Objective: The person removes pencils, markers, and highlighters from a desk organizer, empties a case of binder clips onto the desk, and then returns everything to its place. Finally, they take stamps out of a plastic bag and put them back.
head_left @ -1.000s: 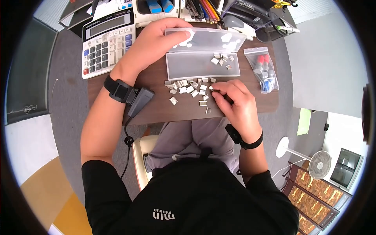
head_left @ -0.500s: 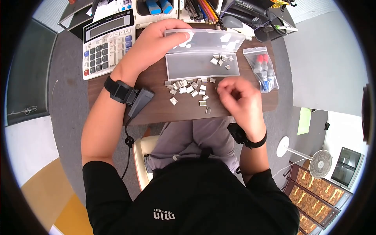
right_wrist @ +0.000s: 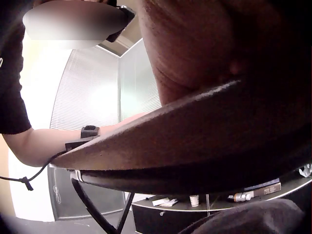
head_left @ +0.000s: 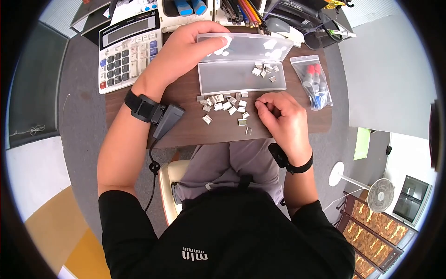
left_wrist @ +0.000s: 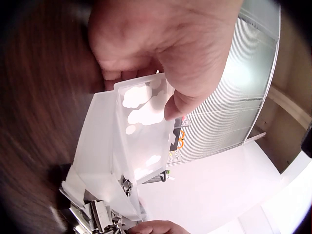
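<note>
My left hand (head_left: 188, 51) grips the raised lid (head_left: 246, 46) of a translucent plastic pencil case, thumb on the lid's inner face and fingers behind it. The case's base (head_left: 223, 79) lies open, with several small metal slide-on paper clips (head_left: 263, 73) at its right end. More clips (head_left: 226, 106) are scattered in front of it on the table. Beside this pile, at its right, my right hand (head_left: 286, 116) has its fingers curled, thumb and forefinger together; the clip in them is mostly hidden. In the left wrist view, the thumb (left_wrist: 183, 105) presses the lid.
A large calculator (head_left: 127, 56) sits left of the case. Pens (head_left: 244, 11) and a stapler (head_left: 290, 32) stand behind. A zip bag (head_left: 313, 86) with small bottles lies at the right. A black device (head_left: 168, 122) with a cable is strapped to the left wrist.
My right hand has drawn a clip rightward from the pile and turned slightly. Another clip at the pile's upper right has gone from view. The left hand stays on the lid.
</note>
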`<act>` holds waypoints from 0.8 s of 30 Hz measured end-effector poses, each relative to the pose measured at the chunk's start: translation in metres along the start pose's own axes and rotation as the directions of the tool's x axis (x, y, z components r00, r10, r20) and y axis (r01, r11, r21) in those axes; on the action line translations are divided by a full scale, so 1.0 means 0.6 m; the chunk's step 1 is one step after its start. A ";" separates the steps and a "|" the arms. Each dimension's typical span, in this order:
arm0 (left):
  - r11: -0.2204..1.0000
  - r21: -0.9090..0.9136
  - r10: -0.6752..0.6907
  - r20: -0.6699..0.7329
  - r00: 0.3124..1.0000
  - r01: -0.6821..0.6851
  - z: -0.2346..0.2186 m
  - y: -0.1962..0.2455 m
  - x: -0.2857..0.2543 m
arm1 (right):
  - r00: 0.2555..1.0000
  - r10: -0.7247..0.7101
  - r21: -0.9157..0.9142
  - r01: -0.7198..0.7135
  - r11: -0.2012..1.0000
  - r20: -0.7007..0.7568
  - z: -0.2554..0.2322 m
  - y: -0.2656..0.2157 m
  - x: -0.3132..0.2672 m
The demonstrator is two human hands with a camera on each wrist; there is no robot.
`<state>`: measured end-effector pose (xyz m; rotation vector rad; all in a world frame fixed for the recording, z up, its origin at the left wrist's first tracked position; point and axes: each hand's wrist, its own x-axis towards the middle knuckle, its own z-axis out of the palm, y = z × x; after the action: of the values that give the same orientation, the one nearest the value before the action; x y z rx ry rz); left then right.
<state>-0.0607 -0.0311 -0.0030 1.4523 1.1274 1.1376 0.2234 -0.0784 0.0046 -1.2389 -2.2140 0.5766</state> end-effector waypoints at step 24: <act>1.000 0.020 0.014 0.015 1.000 -0.014 -0.004 -0.006 0.000 | 0.980 -0.006 0.215 -0.037 0.976 0.197 -0.036 -0.021 -0.020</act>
<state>-0.0634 -0.0304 -0.0061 1.4840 1.1229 1.1263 0.2340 -0.0926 0.0258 -1.1275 -2.2281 0.9583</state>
